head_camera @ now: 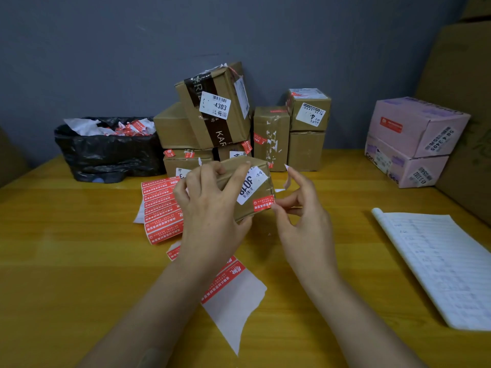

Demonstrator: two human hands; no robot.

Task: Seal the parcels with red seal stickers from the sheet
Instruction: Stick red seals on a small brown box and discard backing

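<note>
While L hand (210, 208) grips a small brown parcel (247, 210) held up off the table (66, 261), its fingers wrap over the top, thumb under the near edge. Parcel is tilted, white barcode label (249, 184) facing up. Red sticker (263, 201) sits on the parcel's lower R corner, just below the label. R hand (305, 216) is at that corner, curled fingers pinching at the sticker's R end, index raised. Pale scrap (287, 181) hangs beside the raised index; can't tell if it's held.

Sticker sheet (162, 208) lies flat on the table, L of and partly behind L hand. Second sheet piece (233, 293), mostly bare white backing w/ one red strip, lies under the L forearm. Parcel stack (212, 115) stands at the wall behind, several w/ red stickers on. Bin (106, 152) w/ black bag, full of backing scraps, far L. Two pink boxes (414, 139) stacked far R. Notebook (438, 266) near R, open.
</note>
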